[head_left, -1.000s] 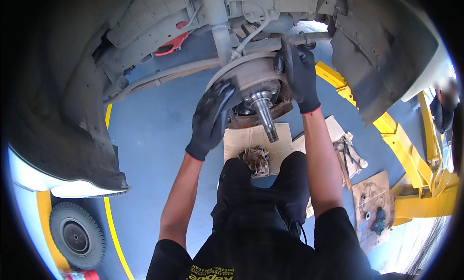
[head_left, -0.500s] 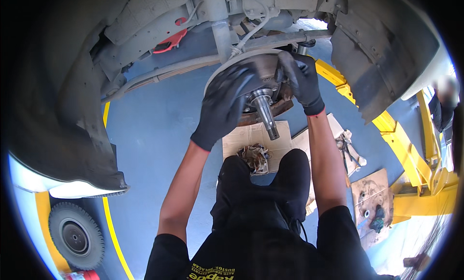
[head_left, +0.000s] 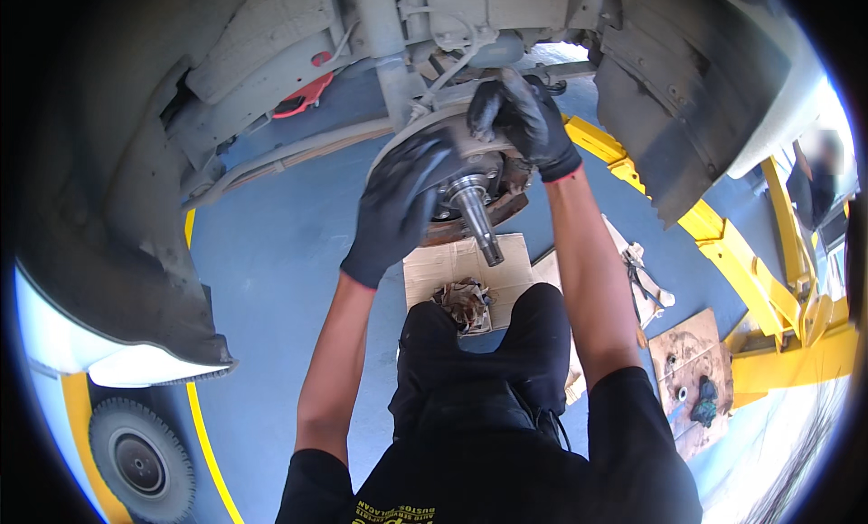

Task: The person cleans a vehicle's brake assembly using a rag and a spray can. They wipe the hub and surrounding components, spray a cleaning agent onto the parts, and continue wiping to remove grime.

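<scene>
We have the curved brake shoe (head_left: 477, 146) just above the spindle (head_left: 477, 215); our left hand (head_left: 395, 207), left of the spindle, and curled right hand (head_left: 523, 122), above-right, flank the shoe, perhaps steadying it; whether either's fingers grip, we cannot tell.

Spindle (head_left: 475, 211) in the way, room below
</scene>
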A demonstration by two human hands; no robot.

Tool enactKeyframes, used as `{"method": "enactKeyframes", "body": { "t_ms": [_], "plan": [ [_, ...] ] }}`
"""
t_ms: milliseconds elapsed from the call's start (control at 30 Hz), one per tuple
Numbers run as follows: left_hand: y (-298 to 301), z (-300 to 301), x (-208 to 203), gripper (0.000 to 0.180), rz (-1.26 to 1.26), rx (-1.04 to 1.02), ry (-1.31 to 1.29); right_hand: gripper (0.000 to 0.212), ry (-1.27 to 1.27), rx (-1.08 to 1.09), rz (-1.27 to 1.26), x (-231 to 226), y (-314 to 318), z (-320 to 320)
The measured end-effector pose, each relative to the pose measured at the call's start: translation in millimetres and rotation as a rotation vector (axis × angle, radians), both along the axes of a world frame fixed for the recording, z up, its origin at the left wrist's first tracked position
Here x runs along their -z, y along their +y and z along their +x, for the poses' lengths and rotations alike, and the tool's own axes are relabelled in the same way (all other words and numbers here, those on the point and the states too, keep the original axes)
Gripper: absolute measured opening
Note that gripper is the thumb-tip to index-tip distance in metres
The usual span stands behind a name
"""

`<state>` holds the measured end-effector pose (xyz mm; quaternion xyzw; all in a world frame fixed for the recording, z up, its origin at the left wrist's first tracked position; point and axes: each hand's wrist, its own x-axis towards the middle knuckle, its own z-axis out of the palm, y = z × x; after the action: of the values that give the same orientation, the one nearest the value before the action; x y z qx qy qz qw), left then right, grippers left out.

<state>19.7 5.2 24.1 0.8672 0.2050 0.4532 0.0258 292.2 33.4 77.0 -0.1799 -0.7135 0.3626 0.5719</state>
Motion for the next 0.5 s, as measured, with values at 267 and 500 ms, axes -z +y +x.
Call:
{"method": "enactKeyframes", "body": {
  "t_ms": [267, 500],
  "plan": [
    [-9.8, -3.7, 20.5, 0.047, 0.101, -0.039, -0.193, 0.077, 0.388, -0.031, -0.212, 20.0, 14.1, 8.0],
    [2.7, 15.8, -1.0, 0.048, 0.022, -0.021, 0.021, 0.037, 0.182, 0.024, 0.064, 25.1, 18.3, 7.4]
  ]
}}
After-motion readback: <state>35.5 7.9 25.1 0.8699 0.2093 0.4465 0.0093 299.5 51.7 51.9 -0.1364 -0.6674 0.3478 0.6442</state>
